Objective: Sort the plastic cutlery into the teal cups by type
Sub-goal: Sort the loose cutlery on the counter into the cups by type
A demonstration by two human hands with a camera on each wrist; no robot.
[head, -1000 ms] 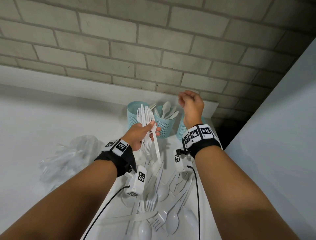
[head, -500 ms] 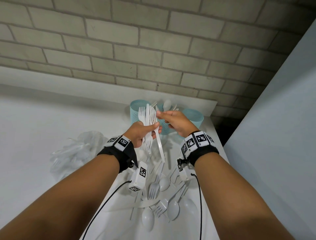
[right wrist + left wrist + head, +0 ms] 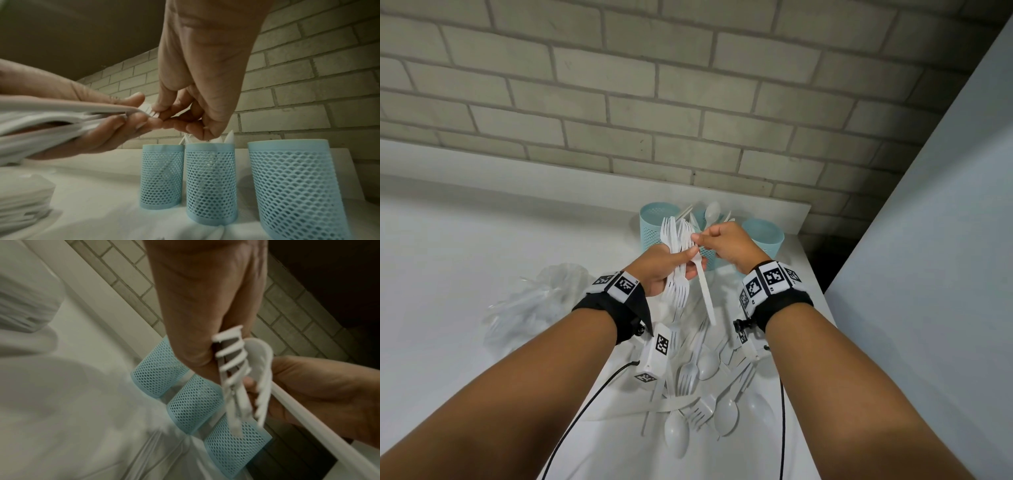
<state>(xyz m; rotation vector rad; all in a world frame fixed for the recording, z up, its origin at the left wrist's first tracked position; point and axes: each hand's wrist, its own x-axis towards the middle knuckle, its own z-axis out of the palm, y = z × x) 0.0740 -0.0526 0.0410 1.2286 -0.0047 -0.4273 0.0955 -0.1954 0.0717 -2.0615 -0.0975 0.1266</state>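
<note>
Fingers of the right hand pinch what looks like one fork's tines at the bundle gripped upright in the left hand; its handle hangs toward the worktop, cups just beyond.

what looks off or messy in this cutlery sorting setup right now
The forks in the left hand are not aligned: some point tines up, others tines down, and one handle juts out askew. Loose cutlery lies jumbled below.

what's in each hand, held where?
Left hand grips a bundle of forks around mid-handle. Right hand pinches one fork's tines at the bundle's top.
</note>
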